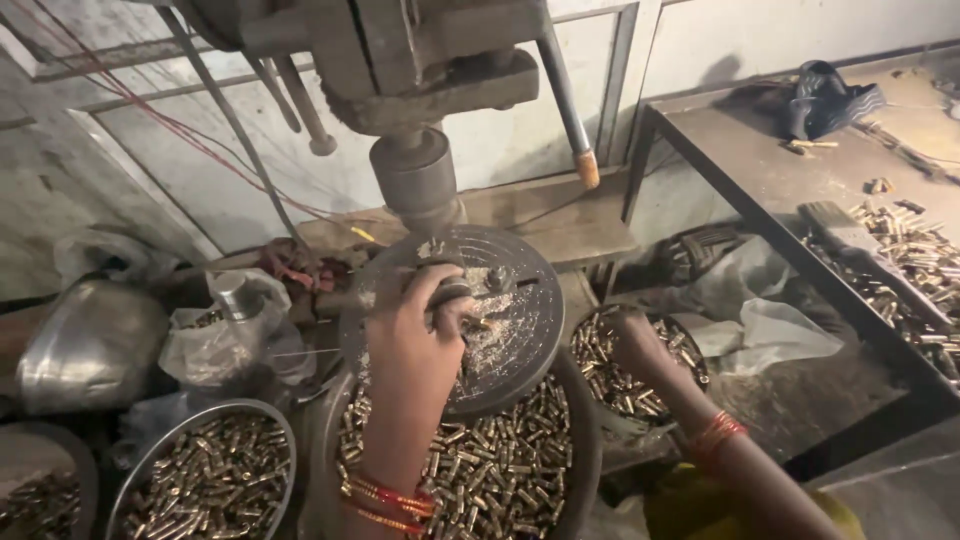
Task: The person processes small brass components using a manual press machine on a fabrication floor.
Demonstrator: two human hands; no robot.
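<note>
Under the spindle of an old drill press (pixel 415 180), the left hand (pixel 415 330) lies on the round grey machine table (pixel 520 300), its fingers closed around a small metal piece at the middle of the disc. Pale metal dust covers the disc near the fingers. The right hand (pixel 630 335) reaches down into a round bowl of small brass cylinders (pixel 600 350) just beside the disc; it looks blurred, so I cannot tell if it is open or closed. Both wrists carry orange-red bangles.

Below the disc stands a large pan (pixel 500 460) full of the same brass pieces, and at its left a smaller steel bowl (pixel 215 475) is also full of them. Crumpled plastic bags (pixel 215 335) and a dented metal vessel (pixel 90 345) lie at the left, near the stained white wall (pixel 250 170) with red wires on it. At the right stands a dark metal workbench (pixel 760 170), with more brass pieces heaped on its far end and a dark cloth near the wall.
</note>
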